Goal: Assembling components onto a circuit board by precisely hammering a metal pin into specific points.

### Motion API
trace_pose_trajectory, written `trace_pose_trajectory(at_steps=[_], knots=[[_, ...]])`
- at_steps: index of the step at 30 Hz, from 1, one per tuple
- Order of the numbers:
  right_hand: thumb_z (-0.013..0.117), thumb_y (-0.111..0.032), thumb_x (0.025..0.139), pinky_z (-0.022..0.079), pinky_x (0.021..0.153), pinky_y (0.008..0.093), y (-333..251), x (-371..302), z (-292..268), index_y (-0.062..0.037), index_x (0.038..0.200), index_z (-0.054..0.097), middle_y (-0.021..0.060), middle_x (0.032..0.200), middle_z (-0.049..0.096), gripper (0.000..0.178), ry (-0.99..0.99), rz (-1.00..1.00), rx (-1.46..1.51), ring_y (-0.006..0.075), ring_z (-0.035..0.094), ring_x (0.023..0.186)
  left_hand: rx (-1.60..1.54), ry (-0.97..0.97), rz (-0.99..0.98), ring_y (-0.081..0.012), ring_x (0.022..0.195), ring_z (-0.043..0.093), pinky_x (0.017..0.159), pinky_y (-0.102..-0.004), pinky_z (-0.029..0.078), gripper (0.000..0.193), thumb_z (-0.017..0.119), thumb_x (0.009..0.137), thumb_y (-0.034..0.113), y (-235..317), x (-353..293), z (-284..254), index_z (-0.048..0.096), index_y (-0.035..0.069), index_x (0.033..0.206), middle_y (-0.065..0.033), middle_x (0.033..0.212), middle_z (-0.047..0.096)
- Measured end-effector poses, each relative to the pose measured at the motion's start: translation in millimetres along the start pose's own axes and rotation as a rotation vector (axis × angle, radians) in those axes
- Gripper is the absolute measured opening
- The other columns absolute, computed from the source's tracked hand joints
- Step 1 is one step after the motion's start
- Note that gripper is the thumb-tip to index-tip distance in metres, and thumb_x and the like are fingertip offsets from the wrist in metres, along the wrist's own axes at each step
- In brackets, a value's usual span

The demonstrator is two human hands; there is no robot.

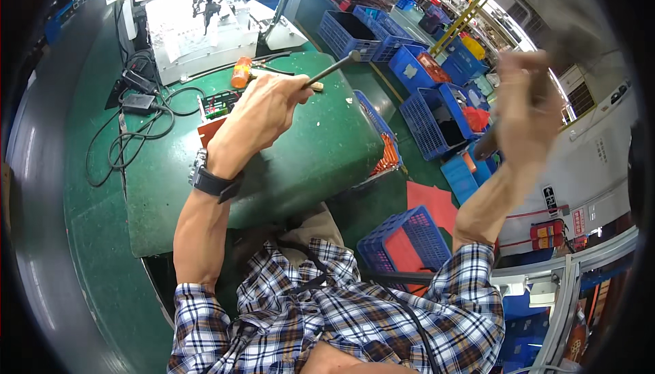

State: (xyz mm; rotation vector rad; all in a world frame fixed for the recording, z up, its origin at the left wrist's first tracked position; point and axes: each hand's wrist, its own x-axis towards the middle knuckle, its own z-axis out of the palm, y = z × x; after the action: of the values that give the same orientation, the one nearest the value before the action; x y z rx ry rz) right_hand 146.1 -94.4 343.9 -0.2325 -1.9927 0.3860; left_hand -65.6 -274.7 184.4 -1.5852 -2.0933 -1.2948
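Observation:
My left hand (269, 105) is closed round a thin dark metal rod (334, 68), held slantwise above the green table, its wider round end up and away to the right. Close to the left wrist, partly hidden by the arm, a red-brown part with a small circuit board (220, 105) lies on the table. High on the right, away from the table, my right hand (525, 111) is raised and smeared by motion. It grips a hammer (486, 145), whose handle sticks out below the fist; the head above is a grey blur.
An orange-headed mallet (241, 72) lies on the green table (321, 149) beyond my left hand. Black cables and adapters (140, 103) lie at the left. A white lit workstation (198, 33) stands behind. Blue crates (402, 237) stand on the floor to the right.

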Motion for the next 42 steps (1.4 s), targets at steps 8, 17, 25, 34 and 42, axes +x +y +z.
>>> trace_pose_trajectory(at_steps=[8, 17, 25, 34, 42], knots=[[0.068, -0.015, 0.093, 0.045, 0.061, 0.0325, 21.9, -26.0, 65.7, 0.0006, 0.096, 0.069, 0.0017, 0.07, 0.064, 0.016, -0.536, -0.036, -0.181, 0.0134, 0.056, 0.062, 0.076, 0.033, 0.094, -0.0381, 0.074, 0.061, 0.07, -0.0434, 0.046, 0.007, 0.058, 0.093, 0.008, -28.4, -4.2, -1.5, 0.064, 0.005, 0.092, -0.0188, 0.076, 0.064], [0.065, -0.019, 0.097, 0.043, 0.052, 0.0321, 36.9, -24.6, 42.5, -0.0046, 0.095, 0.069, 0.0017, 0.063, 0.058, 0.015, -0.128, -0.921, -0.975, 0.0133, 0.05, 0.052, 0.109, 0.042, 0.079, -0.0375, 0.074, 0.064, 0.069, -0.0438, 0.047, 0.009, 0.054, 0.094, 0.005, -16.9, 7.0, 3.8, 0.061, 0.001, 0.091, -0.0174, 0.076, 0.065], [0.07, -0.025, 0.096, 0.036, 0.046, 0.0236, 14.5, -14.1, 68.3, -0.0034, 0.112, 0.071, -0.004, 0.059, 0.051, 0.027, -0.497, 0.215, 0.369, 0.0052, 0.048, 0.049, 0.116, -0.028, -0.069, -0.0404, 0.081, 0.062, 0.072, -0.0438, 0.042, 0.015, 0.052, 0.098, 0.011, -23.7, 7.9, 1.9, 0.062, 0.003, 0.091, -0.0209, 0.078, 0.064], [0.072, -0.018, 0.095, 0.036, 0.046, 0.0215, 0.2, -42.7, 133.3, 0.0029, 0.092, 0.07, -0.0033, 0.06, 0.055, 0.021, -0.449, 0.071, 0.443, 0.0031, 0.05, 0.051, 0.476, 0.19, 0.158, -0.0375, 0.122, 0.057, 0.1, -0.0487, 0.045, 0.033, 0.065, 0.089, 0.007, -2.8, -17.8, 0.6, 0.056, 0.001, 0.121, -0.0225, 0.125, 0.06], [0.069, -0.007, 0.095, 0.037, 0.048, 0.0197, 12.5, -96.3, 107.7, 0.0048, 0.096, 0.07, -0.0003, 0.066, 0.058, 0.012, -0.359, 0.103, 0.451, 0.0042, 0.051, 0.053, 0.671, -0.053, -0.131, -0.025, 0.099, 0.066, 0.099, -0.0426, 0.047, 0.024, 0.063, 0.082, 0.008, 8.1, -63.4, -3.0, 0.065, 0.003, 0.106, -0.0123, 0.096, 0.068]])
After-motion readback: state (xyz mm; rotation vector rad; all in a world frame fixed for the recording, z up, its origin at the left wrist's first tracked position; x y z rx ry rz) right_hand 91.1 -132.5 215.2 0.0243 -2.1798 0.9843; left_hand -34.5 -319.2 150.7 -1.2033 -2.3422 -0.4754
